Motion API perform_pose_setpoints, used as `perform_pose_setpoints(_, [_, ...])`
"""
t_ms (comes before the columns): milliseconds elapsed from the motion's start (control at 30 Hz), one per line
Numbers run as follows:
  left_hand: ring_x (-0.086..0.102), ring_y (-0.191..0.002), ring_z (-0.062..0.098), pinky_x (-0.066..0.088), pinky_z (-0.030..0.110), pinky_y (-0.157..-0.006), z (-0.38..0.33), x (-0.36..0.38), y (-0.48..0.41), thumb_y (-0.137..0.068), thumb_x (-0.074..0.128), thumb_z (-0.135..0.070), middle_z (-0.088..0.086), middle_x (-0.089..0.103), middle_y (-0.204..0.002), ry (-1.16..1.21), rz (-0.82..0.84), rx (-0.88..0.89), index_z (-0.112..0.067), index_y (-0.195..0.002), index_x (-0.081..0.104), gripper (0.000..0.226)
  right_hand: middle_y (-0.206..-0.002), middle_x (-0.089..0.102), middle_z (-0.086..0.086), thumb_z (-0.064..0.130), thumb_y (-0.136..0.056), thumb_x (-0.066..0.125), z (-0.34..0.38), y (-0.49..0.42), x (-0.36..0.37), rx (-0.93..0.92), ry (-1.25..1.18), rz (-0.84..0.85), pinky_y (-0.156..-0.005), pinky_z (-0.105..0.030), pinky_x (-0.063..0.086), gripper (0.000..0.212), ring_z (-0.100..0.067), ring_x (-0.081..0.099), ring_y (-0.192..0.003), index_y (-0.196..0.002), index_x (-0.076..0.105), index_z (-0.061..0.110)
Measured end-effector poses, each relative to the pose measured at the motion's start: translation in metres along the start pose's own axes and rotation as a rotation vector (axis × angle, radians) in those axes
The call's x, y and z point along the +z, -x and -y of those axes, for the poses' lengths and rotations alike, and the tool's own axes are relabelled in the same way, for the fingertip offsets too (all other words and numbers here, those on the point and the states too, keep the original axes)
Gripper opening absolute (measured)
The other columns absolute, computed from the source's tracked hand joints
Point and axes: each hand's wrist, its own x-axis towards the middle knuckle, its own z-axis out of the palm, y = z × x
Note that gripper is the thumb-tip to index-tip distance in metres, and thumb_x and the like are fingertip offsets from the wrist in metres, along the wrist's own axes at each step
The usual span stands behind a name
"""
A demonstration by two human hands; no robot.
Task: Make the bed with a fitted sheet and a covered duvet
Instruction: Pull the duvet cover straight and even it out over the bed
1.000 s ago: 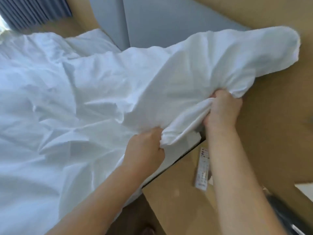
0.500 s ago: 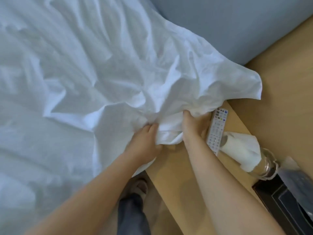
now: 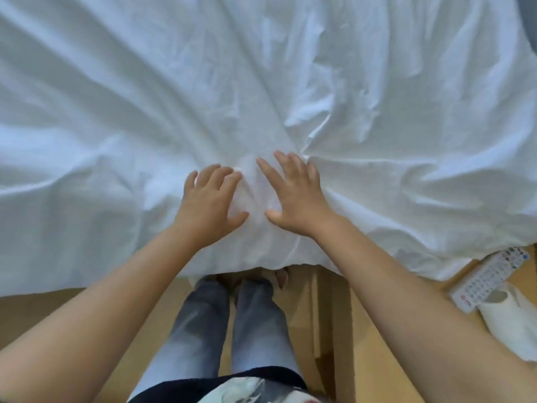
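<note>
Both palms are down on the white sheet point(image 3: 290, 82), side by side and nearly touching at the thumbs. The left hand point(image 3: 211, 205) lies released, fingers spread and slightly bent, pressing the cloth. The right hand point(image 3: 294, 196) is flat too, fingers fanned, grasping nothing. The sheet spreads wide beyond the fingertips, creases fanning out from between the hands, its edge hanging just behind the wrists. Off past the right forearm, a remote point(image 3: 488, 279) lies beside a white roll of paper point(image 3: 513, 318). Jeans point(image 3: 203, 330) show between the forearms.
</note>
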Motion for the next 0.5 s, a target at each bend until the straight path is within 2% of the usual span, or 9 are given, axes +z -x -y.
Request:
perform_pose_setpoints(33, [0.029, -0.136, 0.03, 0.02, 0.049, -0.108, 0.017, 0.004, 0.006, -0.083, 0.063, -0.047, 0.008, 0.039, -0.145, -0.036, 0.046, -0.05, -0.015, -0.14, 0.041, 0.069, -0.155, -0.001, -0.008, 0.044, -0.082, 0.061, 0.011, -0.01, 0.003, -0.05, 0.089, 0.074, -0.111, -0.051, 0.005, 0.091, -0.029, -0.001, -0.142, -0.15, 0.002, 0.029])
perform_pose_setpoints(67, [0.035, -0.133, 0.031, 0.024, 0.05, -0.105, 0.03, 0.006, 0.012, -0.082, 0.065, -0.045, 0.009, 0.043, -0.143, -0.044, 0.062, -0.059, -0.017, -0.137, 0.046, 0.065, -0.155, 0.0, -0.009, 0.044, -0.083, 0.061, 0.021, -0.019, 0.007, -0.085, 0.168, 0.139, -0.11, -0.051, 0.009, 0.089, -0.029, 0.001, -0.142, -0.15, 0.005, 0.027])
perform_pose_setpoints(100, [0.048, -0.123, 0.034, 0.034, 0.051, -0.098, 0.04, 0.01, 0.016, -0.079, 0.073, -0.037, 0.012, 0.054, -0.132, -0.026, 0.045, -0.03, -0.014, -0.126, 0.058, 0.055, -0.154, 0.006, -0.011, 0.04, -0.085, 0.061, 0.029, -0.027, 0.011, -0.115, 0.244, 0.182, -0.107, -0.048, 0.018, 0.082, -0.03, 0.009, -0.14, -0.148, 0.012, 0.022])
perform_pose_setpoints(167, [0.066, -0.087, 0.036, 0.048, 0.047, -0.074, 0.056, 0.018, 0.021, -0.064, 0.086, -0.018, 0.015, 0.069, -0.094, 0.013, -0.114, 0.039, -0.007, -0.089, 0.074, 0.03, -0.14, 0.033, -0.012, 0.023, -0.09, 0.055, 0.044, -0.041, 0.018, -0.172, 0.357, 0.188, -0.082, -0.036, 0.033, 0.049, -0.029, 0.033, -0.125, -0.134, 0.035, 0.011])
perform_pose_setpoints(200, [0.066, -0.074, 0.034, 0.049, 0.043, -0.067, 0.062, 0.02, 0.023, -0.06, 0.088, -0.011, 0.013, 0.069, -0.081, 0.039, -0.178, 0.061, -0.006, -0.075, 0.073, 0.022, -0.128, 0.042, -0.01, 0.014, -0.092, 0.05, 0.049, -0.046, 0.021, -0.197, 0.393, 0.18, -0.07, -0.032, 0.032, 0.033, -0.028, 0.041, -0.114, -0.123, 0.043, 0.009])
perform_pose_setpoints(267, [0.062, -0.063, 0.031, 0.047, 0.039, -0.061, 0.069, 0.022, 0.025, -0.06, 0.085, -0.003, 0.01, 0.065, -0.068, 0.108, -0.213, 0.079, -0.006, -0.063, 0.069, 0.016, -0.11, 0.049, -0.007, 0.005, -0.093, 0.044, 0.057, -0.05, 0.024, -0.225, 0.393, 0.205, -0.062, -0.031, 0.028, 0.018, -0.025, 0.047, -0.099, -0.109, 0.049, 0.008])
perform_pose_setpoints(333, [0.06, -0.064, 0.031, 0.045, 0.039, -0.063, 0.071, 0.022, 0.025, -0.07, 0.078, -0.003, 0.011, 0.064, -0.069, 0.236, -0.23, 0.054, -0.004, -0.065, 0.069, 0.01, -0.096, 0.046, -0.006, 0.009, -0.096, 0.041, 0.061, -0.05, 0.021, -0.208, 0.328, 0.207, -0.059, -0.031, 0.026, 0.009, -0.024, 0.045, -0.09, -0.099, 0.049, 0.01])
perform_pose_setpoints(433, [0.055, -0.075, 0.032, 0.038, 0.037, -0.07, 0.07, 0.015, 0.027, -0.091, 0.058, -0.011, 0.012, 0.062, -0.084, 0.488, -0.231, -0.038, -0.001, -0.084, 0.065, 0.014, -0.083, 0.037, -0.005, 0.016, -0.099, 0.04, 0.062, -0.045, 0.012, -0.124, 0.169, 0.071, -0.056, -0.033, 0.026, 0.018, -0.022, 0.037, -0.078, -0.082, 0.041, 0.011])
perform_pose_setpoints(500, [0.05, -0.074, 0.022, 0.034, 0.028, -0.067, 0.069, 0.006, 0.027, -0.097, 0.047, -0.015, 0.004, 0.055, -0.083, 0.645, -0.258, -0.092, -0.005, -0.088, 0.056, 0.016, -0.081, 0.038, -0.005, 0.016, -0.098, 0.044, 0.069, -0.04, 0.003, -0.06, 0.003, -0.035, -0.057, -0.035, 0.033, 0.02, -0.02, 0.036, -0.076, -0.08, 0.046, 0.006])
